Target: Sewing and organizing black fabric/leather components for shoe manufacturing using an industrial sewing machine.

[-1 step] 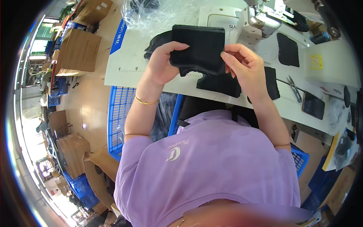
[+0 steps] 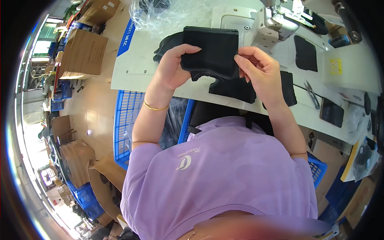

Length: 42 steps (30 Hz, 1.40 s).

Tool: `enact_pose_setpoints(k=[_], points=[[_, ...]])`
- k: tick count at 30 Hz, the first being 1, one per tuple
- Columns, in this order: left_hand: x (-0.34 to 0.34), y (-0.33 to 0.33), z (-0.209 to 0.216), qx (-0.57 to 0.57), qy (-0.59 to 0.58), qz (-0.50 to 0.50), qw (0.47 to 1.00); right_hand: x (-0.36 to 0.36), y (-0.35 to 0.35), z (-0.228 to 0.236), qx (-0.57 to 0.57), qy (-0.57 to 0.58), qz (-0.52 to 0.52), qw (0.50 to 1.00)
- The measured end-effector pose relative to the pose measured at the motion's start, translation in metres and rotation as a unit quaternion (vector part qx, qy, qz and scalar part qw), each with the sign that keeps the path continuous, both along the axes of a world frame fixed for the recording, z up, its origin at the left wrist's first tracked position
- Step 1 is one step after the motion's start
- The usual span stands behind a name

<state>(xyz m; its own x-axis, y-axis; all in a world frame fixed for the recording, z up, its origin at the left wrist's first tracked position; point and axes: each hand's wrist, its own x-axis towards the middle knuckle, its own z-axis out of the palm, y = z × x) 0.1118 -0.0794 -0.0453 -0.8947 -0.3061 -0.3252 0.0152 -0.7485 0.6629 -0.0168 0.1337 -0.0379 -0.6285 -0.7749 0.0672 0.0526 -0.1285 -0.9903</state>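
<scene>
A folded black fabric piece (image 2: 210, 52) is held up over the table between my two hands. My left hand (image 2: 176, 66) grips its left side, thumb lying on top and the other fingers hidden beneath. At its right edge, the thumb and fingers of my right hand (image 2: 259, 70) pinch the cloth. The lower edge of the fabric hangs uneven. Behind it lies more black fabric (image 2: 168, 43). Another black cloth piece (image 2: 234, 90) rests on the table below, and one more (image 2: 288, 88) is just right of my right wrist.
A sewing machine (image 2: 276, 28) stands beyond my right hand. Thread snips (image 2: 312, 95) and a dark phone (image 2: 332, 113) lie to the right, below a black fabric panel (image 2: 305, 54). Clear plastic wrap (image 2: 170, 18) covers the far left of the table (image 2: 132, 80). A blue basket (image 2: 121, 132) sits below.
</scene>
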Motion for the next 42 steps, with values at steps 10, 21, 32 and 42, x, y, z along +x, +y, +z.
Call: enact_pose_setpoints(k=[10, 21, 32, 42], points=[[0.028, -0.036, -0.003, -0.883, -0.051, 0.120, 0.451, -0.023, 0.067, -0.029, 0.110, 0.264, -0.214, 0.934], [-0.044, 0.087, -0.046, -0.830, 0.007, 0.041, 0.556, -0.033, 0.107, -0.069, 0.290, 0.475, -0.270, 0.786], [-0.055, 0.092, -0.064, -0.834, 0.095, 0.033, 0.542, -0.030, 0.098, -0.072, 0.239, 0.510, -0.323, 0.761], [-0.054, 0.096, -0.067, -0.829, 0.137, -0.008, 0.542, -0.041, 0.101, -0.069, 0.288, 0.425, -0.248, 0.822]])
